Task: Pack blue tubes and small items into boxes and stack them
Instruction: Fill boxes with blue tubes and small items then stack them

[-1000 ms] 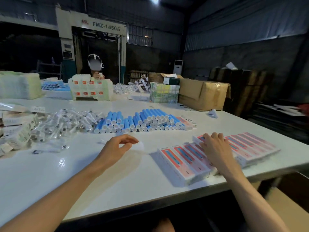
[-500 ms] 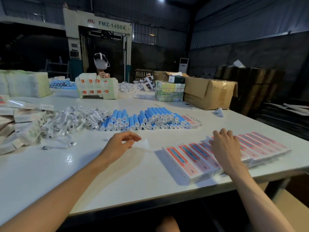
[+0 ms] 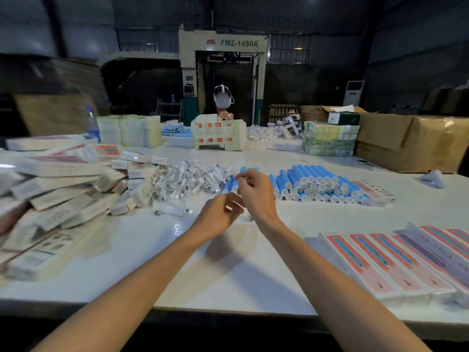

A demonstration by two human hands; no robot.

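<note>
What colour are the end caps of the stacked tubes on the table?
White end caps on blue tubes; the head view shows them best.

One wide-angle camera on the person's head looks forward and slightly down across the white counter (image 3: pixel 142 250), near enough that both forearms run in from the near edge. The left hand (image 3: pixel 218 214) and right hand (image 3: pixel 257 196) sit mid-frame, with the far machine (image 3: pixel 223 43) centred behind them.

L hand (image 3: pixel 218 215) / R hand (image 3: pixel 256 195) close | by blue tubes (image 3: pixel 313 180) | grips unclear (blur)
</note>
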